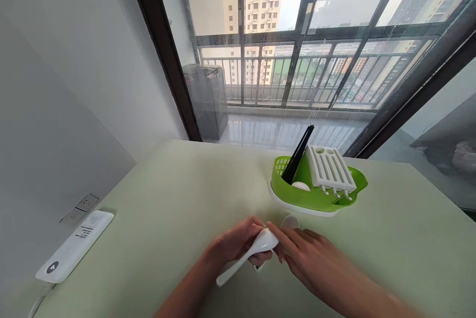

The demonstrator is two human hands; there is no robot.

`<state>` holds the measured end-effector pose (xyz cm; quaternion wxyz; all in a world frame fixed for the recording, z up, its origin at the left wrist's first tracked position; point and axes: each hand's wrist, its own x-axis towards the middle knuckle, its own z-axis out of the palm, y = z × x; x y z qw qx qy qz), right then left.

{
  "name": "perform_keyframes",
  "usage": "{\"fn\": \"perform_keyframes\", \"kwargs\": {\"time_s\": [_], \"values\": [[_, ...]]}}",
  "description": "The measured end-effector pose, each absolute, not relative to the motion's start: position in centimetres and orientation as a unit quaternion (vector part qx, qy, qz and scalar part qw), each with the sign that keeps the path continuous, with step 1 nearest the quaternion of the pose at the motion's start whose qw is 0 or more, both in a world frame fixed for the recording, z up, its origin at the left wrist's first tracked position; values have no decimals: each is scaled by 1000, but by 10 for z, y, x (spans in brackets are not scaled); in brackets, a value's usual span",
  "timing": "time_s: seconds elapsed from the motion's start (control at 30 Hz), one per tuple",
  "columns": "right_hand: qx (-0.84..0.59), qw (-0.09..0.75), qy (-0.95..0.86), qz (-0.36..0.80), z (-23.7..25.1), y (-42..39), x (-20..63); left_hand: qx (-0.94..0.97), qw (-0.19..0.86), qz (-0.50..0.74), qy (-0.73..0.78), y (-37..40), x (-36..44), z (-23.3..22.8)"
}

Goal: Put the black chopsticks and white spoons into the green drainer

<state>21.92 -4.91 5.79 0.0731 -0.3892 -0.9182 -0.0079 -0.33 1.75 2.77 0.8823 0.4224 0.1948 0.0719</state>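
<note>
Near the front of the worktop (178, 199), the left hand (238, 243) grips a white spoon (249, 254) while the right hand's (310, 258) loosely open fingers touch its bowl, seemingly mid-handling, so a firm hold matters.

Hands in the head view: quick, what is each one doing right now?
Left hand: closed around a white spoon, near its bowl.
Right hand: open, fingertips touching the spoon's bowl, holding nothing itself.
</note>
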Motion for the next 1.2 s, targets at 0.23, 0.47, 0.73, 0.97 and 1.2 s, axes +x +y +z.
{"fn": "perform_keyframes", "kwargs": {"time_s": [0.23, 0.47, 0.73, 0.97, 1.2], "values": [[-386, 91, -918, -9, 60, -49, 222, 456, 855, 132, 207, 12, -8, 24], [-392, 199, -897, -40, 84, -49, 213, 404, 864, 232, 190, 13, -5, 23], [-374, 249, -893, 13, 85, -47, 194, 312, 866, 306, 244, 11, -3, 24], [-378, 269, -886, -18, 75, -37, 187, 284, 863, 325, 264, 11, -1, 19], [-334, 281, -900, -10, 86, -28, 183, 293, 858, 331, 261, 7, -3, 11]]}}
